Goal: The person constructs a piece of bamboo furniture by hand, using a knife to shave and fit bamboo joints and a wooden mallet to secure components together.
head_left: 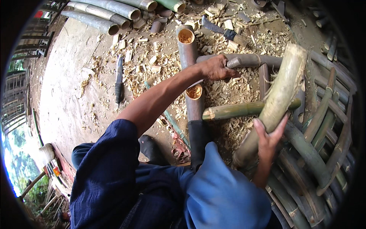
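My left hand (219, 69), reaching across from the left, is closed around a round-handled tool (234, 63). The handle's blunt end sticks out past the fist, and a thin pale edge shows under the wrist; the tool's working part is mostly hidden. On the right, my right hand (270, 138) grips a thick pale bamboo piece (283, 89) that stands tilted, its top leaning right. Between the hands lies a bamboo frame: a dark pole (187, 57) with two scooped openings, and a greenish crosspiece (238, 110) whose right part passes behind the held bamboo.
A black-handled knife (119, 80) lies on the floor at left. A curved-blade machete (213, 26) rests among wood shavings (152, 70) at the far side. Cut bamboo poles (103, 17) line the back left. Bamboo frames (316, 152) crowd the right.
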A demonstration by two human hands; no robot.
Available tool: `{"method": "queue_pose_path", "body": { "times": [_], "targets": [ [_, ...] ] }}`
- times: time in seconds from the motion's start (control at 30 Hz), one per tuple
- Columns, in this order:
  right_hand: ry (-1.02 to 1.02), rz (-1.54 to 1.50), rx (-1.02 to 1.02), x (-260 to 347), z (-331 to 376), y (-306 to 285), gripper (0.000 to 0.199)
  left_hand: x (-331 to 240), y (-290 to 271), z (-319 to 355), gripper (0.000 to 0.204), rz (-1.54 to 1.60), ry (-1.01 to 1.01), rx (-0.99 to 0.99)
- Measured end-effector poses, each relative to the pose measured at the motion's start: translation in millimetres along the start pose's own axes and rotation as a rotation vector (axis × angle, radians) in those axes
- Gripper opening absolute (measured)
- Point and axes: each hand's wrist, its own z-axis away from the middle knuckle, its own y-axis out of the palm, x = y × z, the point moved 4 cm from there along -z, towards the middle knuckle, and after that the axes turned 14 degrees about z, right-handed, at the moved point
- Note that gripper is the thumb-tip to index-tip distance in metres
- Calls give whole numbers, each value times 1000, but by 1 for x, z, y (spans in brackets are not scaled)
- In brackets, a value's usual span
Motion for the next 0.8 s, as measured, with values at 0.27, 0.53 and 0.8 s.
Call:
{"method": "queue_pose_path", "body": {
  "times": [0.27,0.53,0.8],
  "targets": [
    [-390,291,380,95,-24,-1,104,-25,0,42,31,-161,-172,-46],
    [-442,537,390,122,-3,32,102,-33,19,85,27,65,222,-256],
    [-300,351,547,126,13,-1,106,-31,70,130,12,270,349,-1279]
  ]
}}
